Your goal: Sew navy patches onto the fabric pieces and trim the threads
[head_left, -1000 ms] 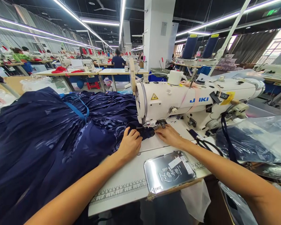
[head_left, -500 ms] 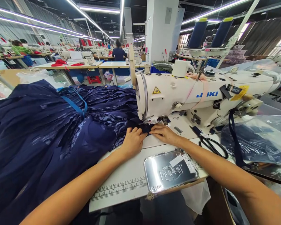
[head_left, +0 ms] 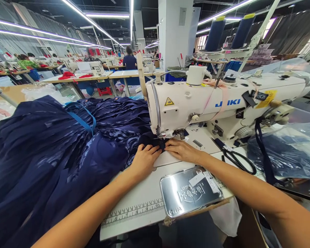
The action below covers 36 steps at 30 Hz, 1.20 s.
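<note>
Dark navy fabric (head_left: 163, 143) lies on the machine bed beneath the needle area of a white sewing machine (head_left: 175, 98). My left hand (head_left: 144, 161) is on the fabric's left side, palm down, fingers bent and closed over its edge. To the right, my right hand (head_left: 181, 151) pinches the fabric with its fingers together, their tips a short way from the left hand's. The machine head partly hides the needle and presser foot. A large heap of navy garments (head_left: 103, 162) with patterned parts spreads left of my left hand, with a blue strap (head_left: 80, 120) across it.
A shiny metal tin (head_left: 191, 193) rests at the table's front edge beside a printed ruler (head_left: 134, 212). Black-handled scissors (head_left: 239, 161) and a clear plastic bag (head_left: 289, 148) with navy cloth lie on the right. Two navy thread cones (head_left: 215, 34) stand above; people work at tables behind.
The camera view has shifted slightly. Both hands remain on the fabric by the needle, their fingertips now a little closer together.
</note>
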{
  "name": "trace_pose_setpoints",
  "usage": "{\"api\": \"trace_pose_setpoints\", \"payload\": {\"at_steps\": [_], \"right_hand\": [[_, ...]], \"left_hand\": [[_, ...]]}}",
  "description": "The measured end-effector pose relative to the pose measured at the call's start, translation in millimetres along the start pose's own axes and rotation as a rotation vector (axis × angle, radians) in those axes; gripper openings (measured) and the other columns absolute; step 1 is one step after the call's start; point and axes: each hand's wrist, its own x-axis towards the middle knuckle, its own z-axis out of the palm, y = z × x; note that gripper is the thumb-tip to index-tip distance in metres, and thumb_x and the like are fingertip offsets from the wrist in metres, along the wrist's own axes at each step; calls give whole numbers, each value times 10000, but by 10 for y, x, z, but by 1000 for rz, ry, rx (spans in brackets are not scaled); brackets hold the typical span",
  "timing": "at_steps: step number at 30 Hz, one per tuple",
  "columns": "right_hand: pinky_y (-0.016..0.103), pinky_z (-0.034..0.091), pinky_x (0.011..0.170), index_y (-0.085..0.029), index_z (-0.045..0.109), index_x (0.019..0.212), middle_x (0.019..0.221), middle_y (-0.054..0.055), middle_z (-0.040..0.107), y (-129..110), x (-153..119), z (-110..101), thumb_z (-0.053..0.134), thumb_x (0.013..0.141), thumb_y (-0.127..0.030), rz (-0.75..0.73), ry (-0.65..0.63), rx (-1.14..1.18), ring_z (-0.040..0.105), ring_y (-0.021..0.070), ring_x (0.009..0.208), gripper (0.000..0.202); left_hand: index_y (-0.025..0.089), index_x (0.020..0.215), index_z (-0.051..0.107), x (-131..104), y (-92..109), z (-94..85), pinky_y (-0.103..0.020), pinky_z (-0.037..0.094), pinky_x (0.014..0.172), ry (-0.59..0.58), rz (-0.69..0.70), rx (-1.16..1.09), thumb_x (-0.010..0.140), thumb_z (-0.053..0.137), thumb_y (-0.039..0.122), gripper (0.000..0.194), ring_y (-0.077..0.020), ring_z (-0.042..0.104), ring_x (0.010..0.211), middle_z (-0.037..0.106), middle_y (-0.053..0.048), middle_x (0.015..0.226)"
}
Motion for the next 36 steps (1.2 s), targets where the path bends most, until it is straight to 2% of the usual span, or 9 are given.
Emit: {"api": "trace_pose_setpoints", "payload": {"at_steps": [8,18,24,32,36], "right_hand": [[317,520,760,-130,643,970,909,97,591,-82,-13,13,391,894,-183,22,33,-24,558,178,853,269],[308,520,748,-107,635,976,927,111,589,-66,-6,31,387,893,-170,21,39,-35,561,184,851,269],[317,520,742,-110,620,975,927,112,580,-101,12,25,383,886,-166,36,5,-55,559,187,856,260],[350,502,799,-115,616,979,975,114,599,-80,42,43,485,836,-203,66,4,-128,580,208,874,213],[362,487,820,-127,608,958,1019,114,612,-56,39,10,517,818,-233,97,-32,-104,583,214,901,197]], "left_hand": [[197,1161,554,42,-192,-37,-425,320,848,-43,95,-90,767,396,29,456,-251,484,1104,564,-59,1234],[192,1148,567,57,-170,-33,-405,333,776,-32,81,-67,770,403,30,443,-248,515,1003,583,-56,1207],[182,1147,569,66,-193,-30,-397,335,784,-28,74,-65,773,429,33,427,-243,510,1010,578,-54,1214],[183,1128,586,127,-284,2,-399,332,760,6,86,-43,792,414,61,396,-244,518,986,597,-62,1186],[193,1135,584,164,-318,1,-396,327,768,1,80,-51,760,404,33,446,-236,514,984,596,-52,1189]]}}
